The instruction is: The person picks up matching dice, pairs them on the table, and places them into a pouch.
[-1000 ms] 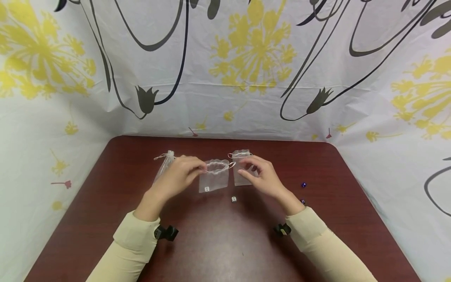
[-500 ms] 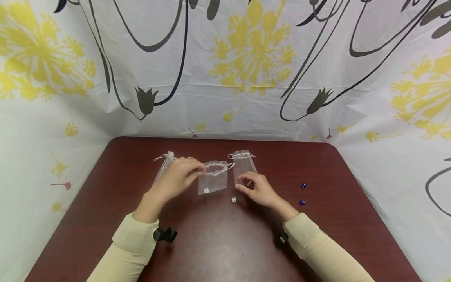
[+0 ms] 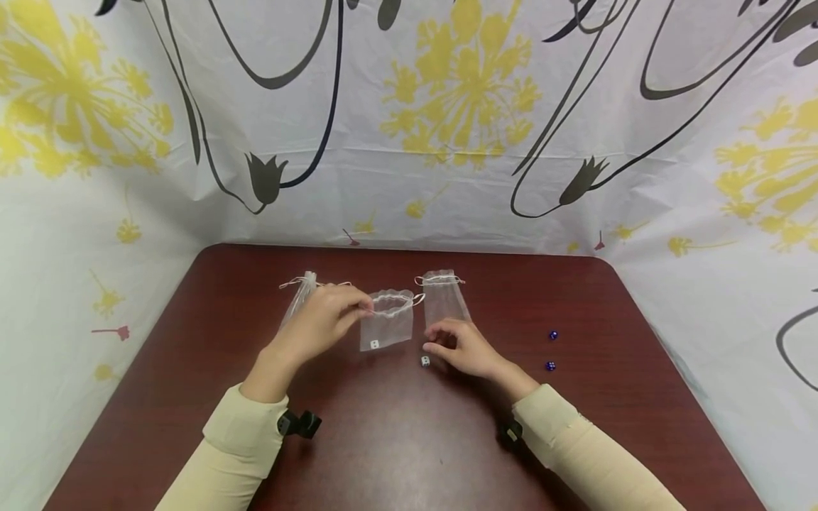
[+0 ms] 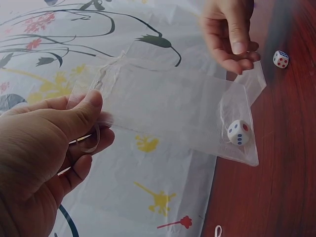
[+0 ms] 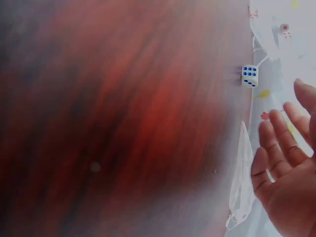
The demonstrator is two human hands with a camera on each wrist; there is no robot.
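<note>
My left hand (image 3: 324,317) pinches the rim of a sheer white drawstring bag (image 4: 163,101) between thumb and fingers, and the bag hangs from that grip. A white die (image 4: 239,132) with blue and red pips lies in its bottom corner. The bag's mouth gapes in the head view. My right hand (image 3: 468,349) is low over the table, its fingers loosely bent and holding nothing. Just beyond its fingertips a second white die (image 3: 425,361) sits on the tabletop; its faces with blue pips show in the right wrist view.
Behind the right hand a flat sheer bag (image 3: 442,298) lies on the dark red table (image 3: 383,440). Another gathered bag (image 3: 299,301) is partly hidden by the left hand. Two blue dice, one nearer (image 3: 550,366) and one farther (image 3: 553,334), lie at right. A patterned sheet (image 3: 409,191) hangs behind.
My right hand has come down and toward me from over the flat bag to beside the loose white die. The left hand holds the bag in nearly the same place.
</note>
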